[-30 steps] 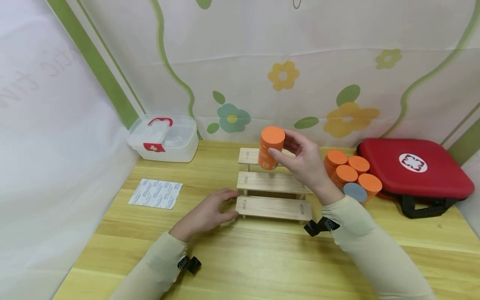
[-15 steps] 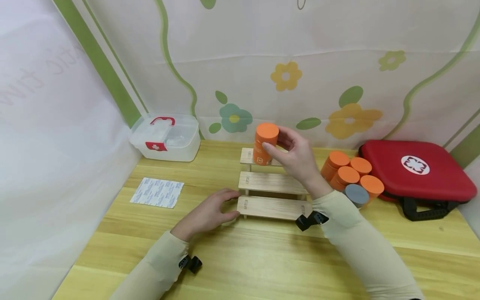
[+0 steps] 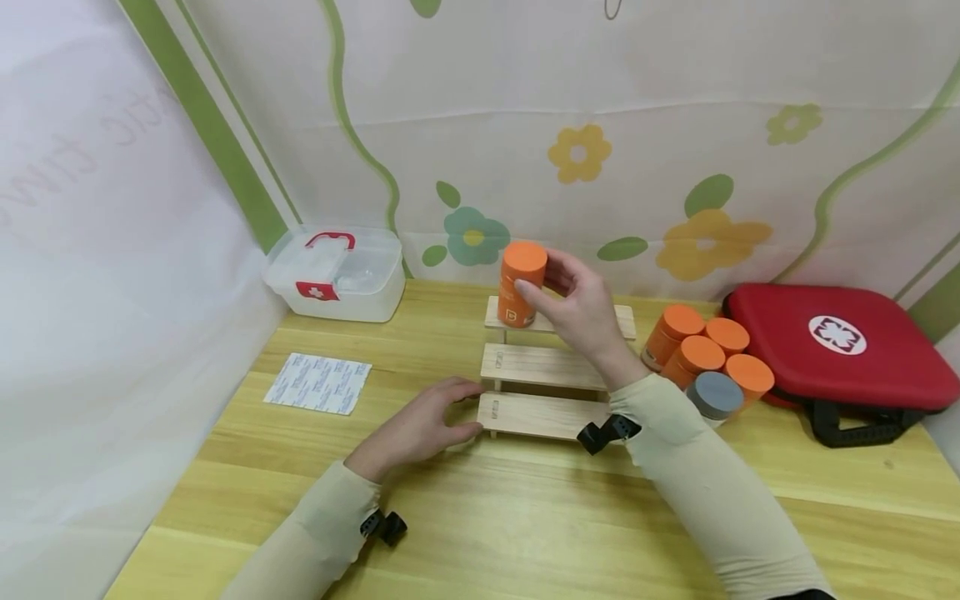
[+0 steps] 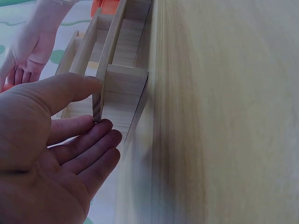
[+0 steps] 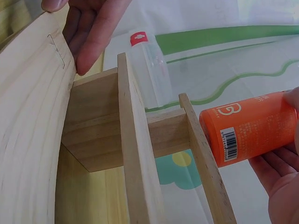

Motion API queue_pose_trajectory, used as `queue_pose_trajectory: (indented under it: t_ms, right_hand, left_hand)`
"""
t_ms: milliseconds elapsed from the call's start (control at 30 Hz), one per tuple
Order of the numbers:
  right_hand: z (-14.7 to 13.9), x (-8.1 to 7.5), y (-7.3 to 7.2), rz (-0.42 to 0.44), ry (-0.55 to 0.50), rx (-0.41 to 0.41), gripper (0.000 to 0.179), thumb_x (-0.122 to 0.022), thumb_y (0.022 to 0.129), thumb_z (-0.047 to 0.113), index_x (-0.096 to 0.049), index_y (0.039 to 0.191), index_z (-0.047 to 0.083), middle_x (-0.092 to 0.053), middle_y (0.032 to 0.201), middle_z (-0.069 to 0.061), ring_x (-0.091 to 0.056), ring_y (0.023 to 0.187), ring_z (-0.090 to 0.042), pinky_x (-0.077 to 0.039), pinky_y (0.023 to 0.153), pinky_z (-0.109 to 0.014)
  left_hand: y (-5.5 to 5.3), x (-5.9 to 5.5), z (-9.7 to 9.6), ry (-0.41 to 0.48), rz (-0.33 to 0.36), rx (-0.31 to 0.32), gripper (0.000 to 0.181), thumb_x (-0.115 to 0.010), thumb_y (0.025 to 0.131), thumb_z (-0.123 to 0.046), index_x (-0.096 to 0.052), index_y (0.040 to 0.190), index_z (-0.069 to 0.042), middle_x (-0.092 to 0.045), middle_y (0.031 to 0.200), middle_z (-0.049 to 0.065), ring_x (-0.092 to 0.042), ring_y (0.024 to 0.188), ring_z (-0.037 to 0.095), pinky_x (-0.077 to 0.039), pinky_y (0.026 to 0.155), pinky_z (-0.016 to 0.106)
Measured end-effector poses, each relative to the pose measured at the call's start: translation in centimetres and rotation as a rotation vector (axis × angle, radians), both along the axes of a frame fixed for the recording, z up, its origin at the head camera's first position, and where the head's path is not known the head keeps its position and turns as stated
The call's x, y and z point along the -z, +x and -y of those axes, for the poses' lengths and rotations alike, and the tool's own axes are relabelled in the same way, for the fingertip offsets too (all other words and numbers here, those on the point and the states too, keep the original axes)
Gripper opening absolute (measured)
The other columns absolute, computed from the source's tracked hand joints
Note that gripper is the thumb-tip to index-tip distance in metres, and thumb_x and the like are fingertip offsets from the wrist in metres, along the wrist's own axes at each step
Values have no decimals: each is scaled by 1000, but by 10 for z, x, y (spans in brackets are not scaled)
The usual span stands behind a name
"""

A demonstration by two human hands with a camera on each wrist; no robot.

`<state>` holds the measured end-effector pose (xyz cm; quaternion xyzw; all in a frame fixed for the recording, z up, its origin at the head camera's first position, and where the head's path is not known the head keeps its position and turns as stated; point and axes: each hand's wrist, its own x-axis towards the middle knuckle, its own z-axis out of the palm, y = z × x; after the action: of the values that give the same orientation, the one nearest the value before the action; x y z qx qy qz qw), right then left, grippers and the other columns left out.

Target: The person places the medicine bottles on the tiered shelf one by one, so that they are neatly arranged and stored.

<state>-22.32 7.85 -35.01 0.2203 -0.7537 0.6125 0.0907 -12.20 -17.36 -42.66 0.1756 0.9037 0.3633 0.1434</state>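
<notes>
My right hand [image 3: 581, 308] grips an upright orange pill bottle [image 3: 520, 287] around its side. In the right wrist view the base of the bottle [image 5: 250, 128], with its barcode, is right at the top step's surface. The three-step wooden display stand [image 3: 551, 367] stands mid-table, and the bottle is at the left end of its highest step. My left hand [image 3: 420, 423] pinches the left end of the lowest step, thumb on the near edge and fingers on the far one. The left wrist view shows that step end [image 4: 99, 102] between thumb and index finger.
Several more bottles [image 3: 699, 354], orange-lidded and one grey-lidded, cluster right of the stand. Beside them lies a red first-aid case [image 3: 862, 342]. A clear lidded box [image 3: 341, 275] sits at the back left, with a white printed packet [image 3: 318, 383] in front of it.
My right hand has carried the orange bottle leftward to the left end of the top step. The left hand stays on the lowest step.
</notes>
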Motion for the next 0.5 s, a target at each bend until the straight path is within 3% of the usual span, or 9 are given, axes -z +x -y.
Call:
queue_pose_trajectory:
  t_ms: [500]
  right_hand:
    - [7,1,-8,12,-14,-4,57,-81,97,15,-61,148,2,-69,142,-18,-68,131,-31,-58,114,-43]
  left_hand:
    - [0,0,0,-3,6,-3,60,-76,102,-29,-57,156,-11,-57,160,8,-53,150,32,-44,126,55]
